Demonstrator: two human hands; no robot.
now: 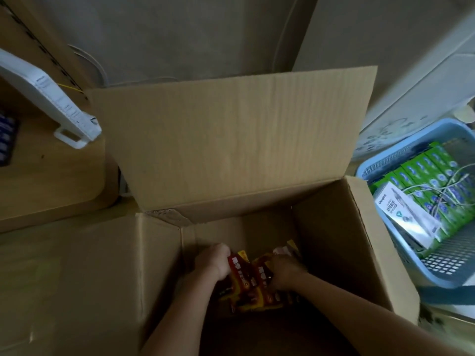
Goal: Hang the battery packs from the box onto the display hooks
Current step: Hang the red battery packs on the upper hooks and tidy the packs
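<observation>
Cardboard box (334, 253), flaps open: both hands reach to its floor. Left hand (213, 260) and right hand (284, 274) each close on red-and-yellow packs (246, 281). Step in hand: gathering; next, lifting them out. Hooks are out of view; pack count is unclear in shadow.

Little here can be read. The red and yellow battery packs (253, 281) deep in the cardboard box (359, 242) carry large white characters on their red faces (Chinese script by the look of it, too blurred to make out). To the right of the box, a white packet (406, 214) lying on green cartons (434, 176) in a blue basket (385, 160) bears a dark brand word and blue characters, both illegible.
</observation>
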